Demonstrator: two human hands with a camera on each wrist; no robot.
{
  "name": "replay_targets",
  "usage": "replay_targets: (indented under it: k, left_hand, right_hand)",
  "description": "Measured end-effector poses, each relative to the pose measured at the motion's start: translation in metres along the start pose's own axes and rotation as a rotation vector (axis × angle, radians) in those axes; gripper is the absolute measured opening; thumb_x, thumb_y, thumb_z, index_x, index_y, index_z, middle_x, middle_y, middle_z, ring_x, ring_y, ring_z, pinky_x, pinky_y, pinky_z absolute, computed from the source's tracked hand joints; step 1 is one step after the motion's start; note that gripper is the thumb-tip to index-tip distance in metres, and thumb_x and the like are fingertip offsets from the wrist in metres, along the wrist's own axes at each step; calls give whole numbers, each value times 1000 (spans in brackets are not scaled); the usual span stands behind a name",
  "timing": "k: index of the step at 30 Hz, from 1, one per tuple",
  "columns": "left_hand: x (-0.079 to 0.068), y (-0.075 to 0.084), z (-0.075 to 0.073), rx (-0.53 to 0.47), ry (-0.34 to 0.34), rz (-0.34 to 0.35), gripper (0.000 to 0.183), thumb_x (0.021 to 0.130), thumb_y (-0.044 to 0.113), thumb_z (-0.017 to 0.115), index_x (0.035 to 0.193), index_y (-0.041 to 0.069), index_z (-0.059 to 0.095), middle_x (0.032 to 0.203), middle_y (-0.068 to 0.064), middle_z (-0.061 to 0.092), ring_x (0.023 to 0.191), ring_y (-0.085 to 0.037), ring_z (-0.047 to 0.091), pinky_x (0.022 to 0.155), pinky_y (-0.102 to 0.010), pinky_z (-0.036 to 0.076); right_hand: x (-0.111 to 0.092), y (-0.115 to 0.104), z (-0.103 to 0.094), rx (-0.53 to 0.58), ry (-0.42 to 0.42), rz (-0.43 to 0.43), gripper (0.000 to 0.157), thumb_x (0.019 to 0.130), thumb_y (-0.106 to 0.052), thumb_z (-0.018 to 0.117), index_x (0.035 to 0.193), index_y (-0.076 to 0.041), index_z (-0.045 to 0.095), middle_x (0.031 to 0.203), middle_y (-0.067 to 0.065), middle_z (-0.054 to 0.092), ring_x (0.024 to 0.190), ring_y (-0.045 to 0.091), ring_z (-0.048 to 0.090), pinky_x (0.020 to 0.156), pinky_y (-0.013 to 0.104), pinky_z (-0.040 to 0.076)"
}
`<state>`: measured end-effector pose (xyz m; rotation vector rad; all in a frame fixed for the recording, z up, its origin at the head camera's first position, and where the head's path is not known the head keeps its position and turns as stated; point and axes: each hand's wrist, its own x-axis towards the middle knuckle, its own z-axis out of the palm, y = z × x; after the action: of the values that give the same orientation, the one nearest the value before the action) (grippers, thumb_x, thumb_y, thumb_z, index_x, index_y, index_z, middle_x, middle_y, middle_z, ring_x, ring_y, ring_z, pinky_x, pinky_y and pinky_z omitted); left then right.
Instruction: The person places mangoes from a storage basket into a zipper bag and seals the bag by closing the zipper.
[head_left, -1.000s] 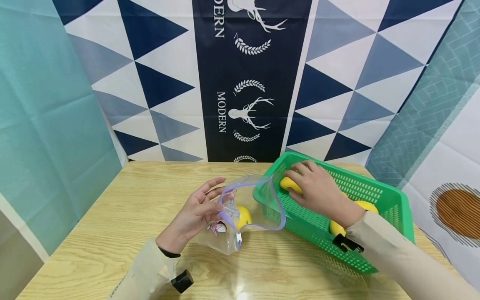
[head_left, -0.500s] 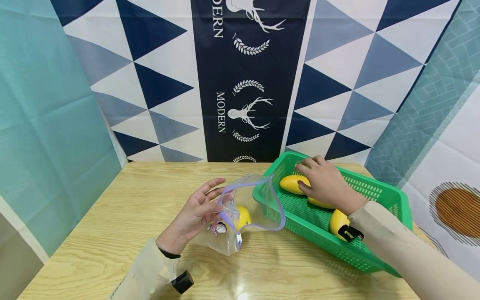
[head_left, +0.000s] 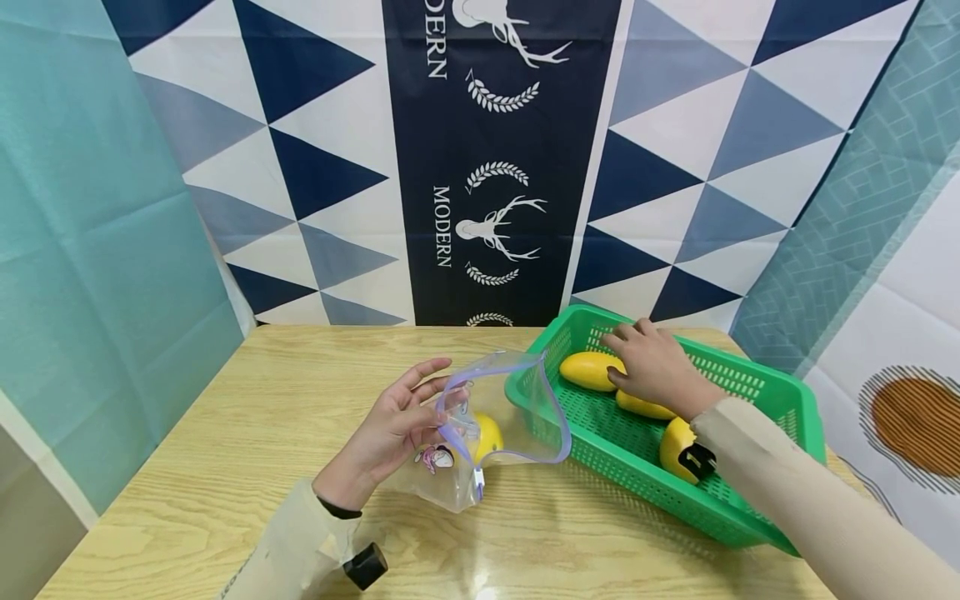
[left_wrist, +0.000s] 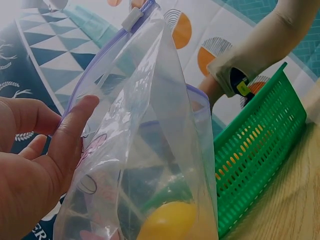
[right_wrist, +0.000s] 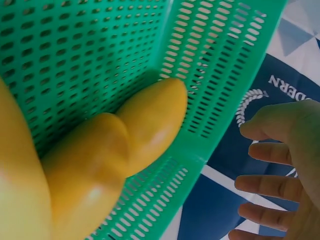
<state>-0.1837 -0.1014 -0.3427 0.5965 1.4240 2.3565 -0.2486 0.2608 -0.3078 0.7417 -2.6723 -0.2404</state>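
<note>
In the head view my left hand [head_left: 393,417] pinches the edge of a clear zip bag [head_left: 453,496] with a purple rim, and the bag's mouth gapes to the right. A yellow fruit [head_left: 489,435] lies inside, its rounded end also showing through the plastic in the left wrist view. My right hand [head_left: 660,367] hovers over the green basket [head_left: 813,417] with its fingers loosely bent and nothing between them, as the right wrist view confirms. Under and beside it lie yellow mangoes: a far one [head_left: 587,371], a middle one [head_left: 643,406] and a near one [head_left: 677,450], partly behind the wrist strap.
The basket has perforated sides and stands at the right on a wooden table [head_left: 247,467], its left corner behind the bag's mouth. A patterned cloth [head_left: 315,167] hangs along the table's back edge. Another cloth [head_left: 900,350] closes off the right side.
My right hand has moved a little to the right above the basket, uncovering the far and middle mangoes. The left hand and the bag have stayed in place.
</note>
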Motion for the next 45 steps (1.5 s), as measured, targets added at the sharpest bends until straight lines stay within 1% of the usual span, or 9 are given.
replay_targets:
  k: [4,10,16,20,23,28,32,40,45]
  left_hand:
    - [0,0,1,2,0,2,61,89,-14,50,144,11,41,126,-8,53,106,-11,65,66,-19,56]
    - [0,0,1,5,-6,4,61,89,-15,49,144,11,41,124,-7,53,105,-10,65,66,-19,56]
    - [0,0,1,8,3,-4,62,89,-15,50,145,10,40,125,-8,53,105,-11,65,67,-19,56]
    - [0,0,2,16,11,-13,65,88,-15,50,148,5,33,125,-8,53,105,-10,65,67,-19,56]
    - [0,0,2,19,8,-11,68,88,-15,49,150,1,29,125,-8,53,105,-10,65,67,-19,57]
    - [0,-1,2,22,-1,-3,68,88,-15,49,151,0,27,125,-8,53,105,-10,65,68,-20,57]
    - [0,-1,2,26,-3,-1,69,88,-15,49,151,-1,26,125,-7,53,105,-10,65,68,-20,57]
    - [1,-1,2,24,-5,1,68,88,-15,49,150,1,27,125,-8,52,104,-10,65,68,-20,57]
    - [0,-1,1,14,-9,7,66,88,-15,49,149,3,32,125,-8,53,104,-10,66,68,-20,57]
  right_hand:
    - [1,4,10,-6,-24,6,39,85,-19,76,118,-2,65,110,21,62,96,42,55,75,55,53]
    - [3,8,24,-12,-97,24,41,86,-20,75,120,-2,63,105,18,59,94,40,53,73,54,51]
    - [5,12,33,-7,-159,35,46,85,-22,75,125,-2,61,112,22,58,99,42,53,78,57,51]
    - [6,15,40,-2,-187,53,53,85,-24,75,129,-1,59,118,25,57,104,44,53,82,58,50]
    - [7,17,44,13,-204,72,55,85,-25,75,132,-1,58,118,25,58,103,44,52,82,59,50]
    - [8,21,50,30,-214,87,55,85,-25,74,131,-1,58,113,23,59,98,41,53,81,58,50]
    - [8,22,54,44,-223,95,53,85,-24,74,130,-2,58,114,24,60,102,44,54,86,62,48]
    - [10,25,58,72,-259,127,53,84,-24,75,130,-1,57,116,27,60,108,49,53,92,66,44]
    - [12,28,60,93,-322,171,57,88,-28,72,134,0,54,121,29,58,111,50,51,93,68,42]
